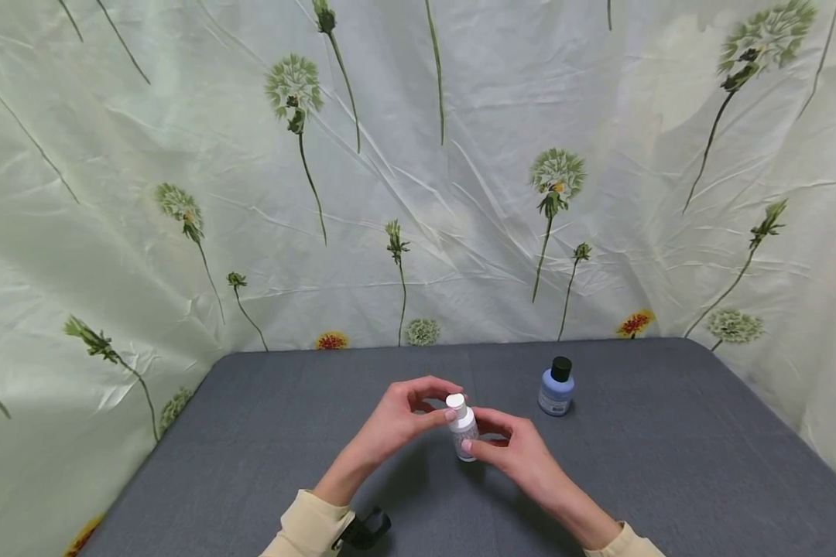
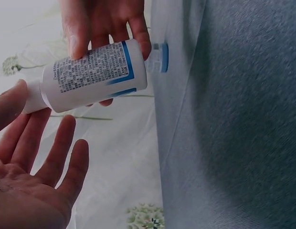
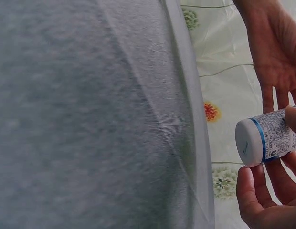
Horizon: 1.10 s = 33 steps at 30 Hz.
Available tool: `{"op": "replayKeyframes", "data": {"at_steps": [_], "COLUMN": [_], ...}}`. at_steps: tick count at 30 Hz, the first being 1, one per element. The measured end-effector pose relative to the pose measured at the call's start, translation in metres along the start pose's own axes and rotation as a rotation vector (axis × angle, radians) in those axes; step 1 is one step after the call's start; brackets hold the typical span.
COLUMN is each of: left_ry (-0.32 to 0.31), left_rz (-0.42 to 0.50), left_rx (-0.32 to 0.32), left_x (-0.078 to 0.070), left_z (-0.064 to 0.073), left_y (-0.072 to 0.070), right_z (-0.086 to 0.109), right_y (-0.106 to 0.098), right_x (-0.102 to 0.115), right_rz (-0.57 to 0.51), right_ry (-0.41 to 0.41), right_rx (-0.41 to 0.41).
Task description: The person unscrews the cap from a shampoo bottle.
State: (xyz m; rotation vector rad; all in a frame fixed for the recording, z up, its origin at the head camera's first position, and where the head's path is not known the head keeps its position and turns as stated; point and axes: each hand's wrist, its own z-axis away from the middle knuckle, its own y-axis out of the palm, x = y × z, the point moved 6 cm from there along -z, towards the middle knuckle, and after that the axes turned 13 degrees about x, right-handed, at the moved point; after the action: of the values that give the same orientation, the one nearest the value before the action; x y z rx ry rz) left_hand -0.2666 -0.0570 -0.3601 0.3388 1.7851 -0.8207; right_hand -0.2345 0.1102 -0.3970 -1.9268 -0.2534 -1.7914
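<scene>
A small white bottle (image 1: 464, 435) is tilted between both hands above the table. Fine print and blue bands cover part of its label (image 2: 93, 69). Thumb and fingers of my left hand (image 1: 397, 422) pinch the white cap (image 2: 34, 97); in the left wrist view that hand's outer fingers extend away from the bottle. My right hand (image 1: 522, 456) grips the body, its thumb on the near side. The right wrist view shows the bottle's flat base (image 3: 248, 143) facing outward, while the cap lies outside that view.
A blue bottle with a black cap (image 1: 556, 393) stands upright on the grey table (image 1: 251, 449), to the right of and behind the hands. A pale curtain with printed dandelions (image 1: 446, 193) hangs behind the table. A black strap (image 1: 364, 530) is at the left cuff.
</scene>
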Motion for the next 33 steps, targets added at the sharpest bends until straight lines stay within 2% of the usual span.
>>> {"op": "replayKeyframes", "data": {"at_steps": [8, 16, 21, 26, 33], "left_ry": [-0.015, -0.013, -0.011, 0.003, 0.071], "left_rz": [-0.016, 0.053, 0.06, 0.06, 0.167], "left_rx": [0.009, -0.006, -0.015, 0.015, 0.099], "left_x": [0.002, 0.001, 0.002, 0.003, 0.002], "left_z": [0.005, 0.005, 0.003, 0.002, 0.002], "left_y": [0.01, 0.01, 0.01, 0.011, 0.016], "right_z": [0.006, 0.005, 0.003, 0.002, 0.0], "right_y": [-0.001, -0.002, -0.002, -0.003, 0.0], "right_x": [-0.006, -0.003, -0.001, -0.001, 0.001], "right_rz": [-0.001, 0.016, 0.038, 0.052, 0.038], "right_ry": [-0.008, -0.028, -0.05, -0.051, -0.061], "right_rx": [0.018, 0.013, 0.012, 0.026, 0.101]}}
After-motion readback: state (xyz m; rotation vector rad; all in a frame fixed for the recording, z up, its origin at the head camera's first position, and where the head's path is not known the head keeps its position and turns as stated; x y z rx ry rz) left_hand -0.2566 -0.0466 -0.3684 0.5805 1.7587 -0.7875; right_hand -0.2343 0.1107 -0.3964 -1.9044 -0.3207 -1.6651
